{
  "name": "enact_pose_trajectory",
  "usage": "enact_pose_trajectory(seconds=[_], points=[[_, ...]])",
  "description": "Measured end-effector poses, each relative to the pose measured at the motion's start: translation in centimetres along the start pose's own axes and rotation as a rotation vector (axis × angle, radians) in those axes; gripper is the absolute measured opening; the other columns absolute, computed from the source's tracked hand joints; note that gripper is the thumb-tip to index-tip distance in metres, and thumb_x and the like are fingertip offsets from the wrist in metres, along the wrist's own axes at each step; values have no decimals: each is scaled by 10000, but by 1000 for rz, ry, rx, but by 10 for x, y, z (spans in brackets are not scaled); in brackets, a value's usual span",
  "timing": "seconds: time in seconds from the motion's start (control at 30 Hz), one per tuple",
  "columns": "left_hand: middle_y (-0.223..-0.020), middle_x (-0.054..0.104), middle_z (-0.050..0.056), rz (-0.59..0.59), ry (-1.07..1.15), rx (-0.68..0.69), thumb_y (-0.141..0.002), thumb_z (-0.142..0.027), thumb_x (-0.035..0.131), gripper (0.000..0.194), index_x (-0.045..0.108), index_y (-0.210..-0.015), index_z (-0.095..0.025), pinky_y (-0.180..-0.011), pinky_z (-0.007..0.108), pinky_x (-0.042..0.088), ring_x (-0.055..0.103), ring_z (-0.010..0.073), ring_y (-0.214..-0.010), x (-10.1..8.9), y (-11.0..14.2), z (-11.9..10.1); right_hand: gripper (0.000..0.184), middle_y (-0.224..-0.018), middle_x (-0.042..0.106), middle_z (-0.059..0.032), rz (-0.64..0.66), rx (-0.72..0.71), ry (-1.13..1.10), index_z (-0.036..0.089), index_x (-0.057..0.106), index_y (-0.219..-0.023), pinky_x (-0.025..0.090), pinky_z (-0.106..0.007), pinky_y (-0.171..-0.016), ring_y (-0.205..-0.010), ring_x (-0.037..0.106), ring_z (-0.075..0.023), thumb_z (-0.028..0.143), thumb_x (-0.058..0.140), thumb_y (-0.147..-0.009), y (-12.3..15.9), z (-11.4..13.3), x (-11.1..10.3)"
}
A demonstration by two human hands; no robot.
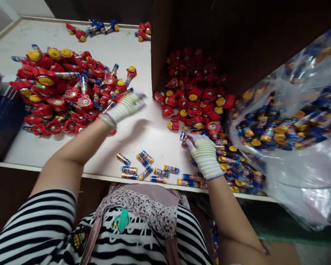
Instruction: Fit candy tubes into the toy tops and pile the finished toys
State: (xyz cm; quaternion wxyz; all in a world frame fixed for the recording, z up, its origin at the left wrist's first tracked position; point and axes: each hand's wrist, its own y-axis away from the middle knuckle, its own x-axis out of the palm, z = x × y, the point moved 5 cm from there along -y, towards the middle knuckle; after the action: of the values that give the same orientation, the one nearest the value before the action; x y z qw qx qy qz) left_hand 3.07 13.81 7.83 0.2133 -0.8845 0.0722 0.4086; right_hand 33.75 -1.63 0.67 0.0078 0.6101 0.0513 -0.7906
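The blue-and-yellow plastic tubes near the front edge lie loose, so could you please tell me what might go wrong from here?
The blue-and-yellow cylindrical tubes could roll off the white table if nudged. The left hand is close to the heap of red plastic pieces; a knock might topple some. The clear plastic bag hangs past the front edge, so it might slip.

The left hand's grip [129, 105] is blurred, the right hand's grip [205, 152] partly hides 1 red toy [184, 143] beside it, print on the tubes [129, 170] is too small to read, shadow hides the back of the box [160, 48], and the right edge cuts off the bag [295, 171].
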Motion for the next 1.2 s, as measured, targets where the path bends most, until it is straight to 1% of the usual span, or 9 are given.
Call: enact_pose_trajectory(seconds=[0.1,0.17,0.23,0.37,0.5,0.6,0.77,1.03,1.2], points=[[-1204,632,133,428,-104,90,-830,-494,707,603,587,-1297,-130,-934,370,489,604,279,-1105,131,6,-66,350,-1137,723,-170,170,70,264,136,706,-1128,395,-453,-951,-1133,566,-335,354,512,-934,-31,18,6],[-1312,554,203,500,-218,50,-803,-482,744,755,496,-1406,-103,-942,402,489,578,346,-1155,177,12,-86,459,-1172,703,-206,249,100,343,77,649,-1239,354,-458,-985,-1173,537,-351,376,567,-902,-44,27,17],[-1314,530,232,477,-258,7,-800,-469,745,749,496,-1395,-88,-919,423,497,580,374,-1140,191,19,-89,594,-1249,665,-235,271,104,357,31,538,-1385,322,-459,-1013,-1187,525,-352,353,587,-888,-48,31,28],[-1201,595,183,469,6,46,-811,-268,673,419,606,-1191,-105,-943,414,495,597,312,-1084,168,48,-67,542,-1233,677,-207,212,49,273,83,520,-1431,300,-464,-1046,-1158,540,-336,223,509,-908,-37,29,38],[-1103,659,107,278,658,-213,-808,-300,635,376,592,-1142,-135,-937,360,509,636,226,-1000,116,81,-27,449,-1186,701,-188,105,-19,11,110,626,-1318,343,-465,-1061,-1113,580,-319,229,477,-911,-21,27,30],[-1044,680,87,226,915,-273,-846,-336,598,303,639,-1070,-136,-900,329,513,653,205,-952,91,96,-16,444,-1264,673,-168,46,-113,-344,127,614,-1320,440,-432,-1024,-1140,605,-286,242,397,-950,-11,34,23],[-929,691,64,173,948,-214,-820,-296,620,210,701,-920,-131,-843,283,503,646,183,-881,73,96,-24,379,-1218,676,-124,107,-321,-649,185,618,-1282,515,-425,-967,-1108,638,-263,341,476,-967,4,57,20],[-891,705,78,423,986,-166,-793,-275,663,199,716,-903,-117,-788,270,511,656,178,-821,65,89,-43,363,-1136,697,-129,66,-313,-533,191,632,-1244,540,-433,-909,-1037,660,-276,397,482,-985,22,68,26],[-860,703,77,476,1050,-180,-790,-271,682,188,707,-882,-109,-744,253,517,661,169,-792,70,91,-50,397,-1083,713,-141,41,-323,-405,150,633,-1245,546,-376,-845,-964,679,-261,405,452,-1002,27,70,15]])
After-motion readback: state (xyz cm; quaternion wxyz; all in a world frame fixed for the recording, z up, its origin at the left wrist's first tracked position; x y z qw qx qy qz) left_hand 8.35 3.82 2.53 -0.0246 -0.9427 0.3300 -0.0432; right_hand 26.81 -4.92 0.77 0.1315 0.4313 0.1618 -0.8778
